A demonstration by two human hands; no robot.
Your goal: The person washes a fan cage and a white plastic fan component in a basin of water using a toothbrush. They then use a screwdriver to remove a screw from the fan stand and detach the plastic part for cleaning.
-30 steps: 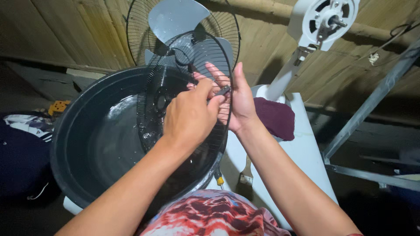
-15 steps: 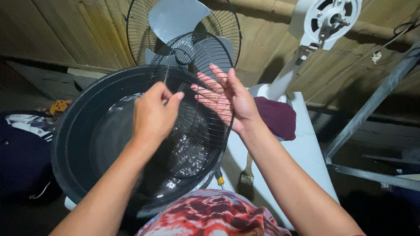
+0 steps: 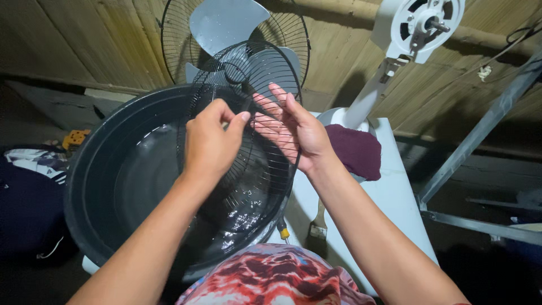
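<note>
A black wire fan guard (image 3: 257, 73) stands tilted in a large dark basin (image 3: 99, 186) that holds shallow water. My left hand (image 3: 210, 144) pinches the guard's wires on the near side, fingers closed. My right hand (image 3: 293, 131) lies flat behind the grille with its fingers spread against the wires, seen partly through them. Behind the guard lean a pale blue fan blade (image 3: 226, 25) and a second black grille (image 3: 291, 34).
A white fan motor head on its stand (image 3: 415, 25) rises at the right over a white surface (image 3: 395, 197). A maroon cloth (image 3: 357, 149) lies there, with a paintbrush (image 3: 319, 223) and a screwdriver (image 3: 281, 230) near its edge. Wooden planks form the background.
My left hand has moved left, away from the right hand, and lower along the grille. My right hand has opened flat behind the wires. The guard sits slightly more upright.
</note>
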